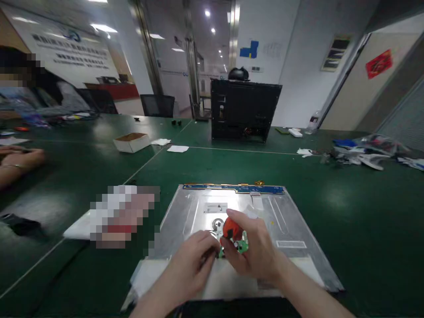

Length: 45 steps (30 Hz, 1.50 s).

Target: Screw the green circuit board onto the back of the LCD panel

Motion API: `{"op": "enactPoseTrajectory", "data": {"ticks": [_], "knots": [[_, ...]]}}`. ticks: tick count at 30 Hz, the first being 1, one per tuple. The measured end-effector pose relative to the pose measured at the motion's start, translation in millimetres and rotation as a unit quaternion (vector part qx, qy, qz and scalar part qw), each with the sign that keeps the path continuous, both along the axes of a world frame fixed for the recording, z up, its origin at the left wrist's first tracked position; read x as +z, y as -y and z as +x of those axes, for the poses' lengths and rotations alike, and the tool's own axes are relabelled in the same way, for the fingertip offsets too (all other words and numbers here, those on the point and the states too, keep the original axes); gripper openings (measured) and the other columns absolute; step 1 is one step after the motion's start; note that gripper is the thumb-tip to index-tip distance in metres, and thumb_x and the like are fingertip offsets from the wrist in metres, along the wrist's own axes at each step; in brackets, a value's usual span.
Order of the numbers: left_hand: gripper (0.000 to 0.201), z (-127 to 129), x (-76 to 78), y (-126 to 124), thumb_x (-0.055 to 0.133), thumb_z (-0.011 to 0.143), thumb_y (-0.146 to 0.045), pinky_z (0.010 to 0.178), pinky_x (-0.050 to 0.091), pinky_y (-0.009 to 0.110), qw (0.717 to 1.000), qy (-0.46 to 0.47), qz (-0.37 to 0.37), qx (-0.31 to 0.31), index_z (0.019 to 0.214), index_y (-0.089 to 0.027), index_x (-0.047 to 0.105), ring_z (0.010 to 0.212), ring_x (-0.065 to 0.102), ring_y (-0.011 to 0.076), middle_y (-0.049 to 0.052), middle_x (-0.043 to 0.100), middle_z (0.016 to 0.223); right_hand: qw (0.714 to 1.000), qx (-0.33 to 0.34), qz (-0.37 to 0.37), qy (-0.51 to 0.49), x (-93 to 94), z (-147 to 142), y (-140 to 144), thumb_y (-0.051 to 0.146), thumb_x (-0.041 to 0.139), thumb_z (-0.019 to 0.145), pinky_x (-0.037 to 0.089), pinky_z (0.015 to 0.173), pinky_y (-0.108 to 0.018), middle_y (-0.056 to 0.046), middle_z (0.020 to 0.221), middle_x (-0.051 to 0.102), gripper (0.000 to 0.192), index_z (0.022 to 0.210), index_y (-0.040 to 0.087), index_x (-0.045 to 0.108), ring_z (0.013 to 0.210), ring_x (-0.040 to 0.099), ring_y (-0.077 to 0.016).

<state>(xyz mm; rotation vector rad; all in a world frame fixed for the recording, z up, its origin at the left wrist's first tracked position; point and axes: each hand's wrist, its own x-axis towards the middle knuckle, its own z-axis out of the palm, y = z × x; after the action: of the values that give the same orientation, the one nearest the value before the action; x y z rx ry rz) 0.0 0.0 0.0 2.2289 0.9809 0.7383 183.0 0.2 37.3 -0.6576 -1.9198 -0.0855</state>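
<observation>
A flat silver metal panel [291,221] with a blue strip along its far edge lies on the green table in front of me. Over its near middle, my right hand [256,247] grips a small green circuit board with a red-orange part [233,236] on it. My left hand [192,265] pinches the same small board from the left, fingers bent around its lower edge. Both hands touch each other above the panel. A round metal disc [217,224] on the panel shows just behind the fingers.
A black open computer case [243,108] stands at the back centre. A small white box [131,142] and paper scraps lie to the left, cluttered bags and parts [367,152] at the right. Another person's hand [18,161] rests at the left edge. A blurred patch covers something beside the panel.
</observation>
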Motion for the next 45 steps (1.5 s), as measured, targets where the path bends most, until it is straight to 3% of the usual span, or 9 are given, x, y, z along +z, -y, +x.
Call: {"op": "enactPoseTrajectory", "data": {"ticks": [15,24,30,37,45], "knots": [[0.017,-0.2,5.8,-2.0,0.046,0.081,-0.009,0.071,0.048,0.028,0.999,-0.031,0.034,0.006,0.083,-0.019,0.061,0.078,0.059,0.0199,0.005,0.061,0.082,0.999,0.03,-0.022,-0.014,-5.0,-1.8,-4.9,0.018,0.047,0.088,0.049,0.05,-0.026,-0.005,0.088,0.068,0.053,0.138,0.016,0.03,0.055,0.056,-0.0128],[0.022,-0.5,4.5,0.3,0.042,0.081,-0.006,0.072,0.046,0.029,0.999,-0.025,0.023,0.003,0.088,-0.02,0.059,0.083,0.059,0.0201,0.005,0.062,0.089,1.0,0.006,-0.005,-0.01,-4.7,-1.5,-3.6,0.022,0.048,0.09,0.049,0.052,-0.027,-0.005,0.088,0.068,0.053,0.139,0.019,0.028,0.067,0.064,-0.0162],[0.026,-0.4,2.9,0.2,0.041,0.083,-0.006,0.077,0.046,0.031,1.0,-0.017,0.026,-0.004,0.095,-0.021,0.059,0.089,0.059,0.0207,0.005,0.063,0.096,1.0,-0.002,-0.013,-0.001,-5.1,-0.6,-3.8,0.027,0.047,0.092,0.049,0.052,-0.027,-0.004,0.085,0.067,0.051,0.139,0.019,0.029,0.059,0.06,-0.0148],[0.02,0.5,7.3,0.8,0.042,0.083,-0.009,0.073,0.048,0.031,0.999,-0.028,0.018,0.0,0.088,-0.019,0.058,0.084,0.059,0.0213,0.006,0.062,0.089,0.999,0.027,-0.021,0.003,-1.0,0.4,-1.6,0.016,0.045,0.087,0.05,0.053,-0.028,-0.007,0.091,0.068,0.054,0.138,0.014,0.029,0.064,0.061,-0.0156],[0.021,-0.4,4.2,2.2,0.04,0.085,-0.009,0.076,0.048,0.032,1.0,-0.026,0.016,0.003,0.092,-0.019,0.058,0.087,0.059,0.0216,0.007,0.062,0.091,1.0,-0.014,-0.006,-0.011,-4.9,-2.8,-2.5,0.025,0.05,0.091,0.049,0.051,-0.026,-0.004,0.086,0.068,0.05,0.137,0.019,0.031,0.064,0.062,-0.0157]]}}
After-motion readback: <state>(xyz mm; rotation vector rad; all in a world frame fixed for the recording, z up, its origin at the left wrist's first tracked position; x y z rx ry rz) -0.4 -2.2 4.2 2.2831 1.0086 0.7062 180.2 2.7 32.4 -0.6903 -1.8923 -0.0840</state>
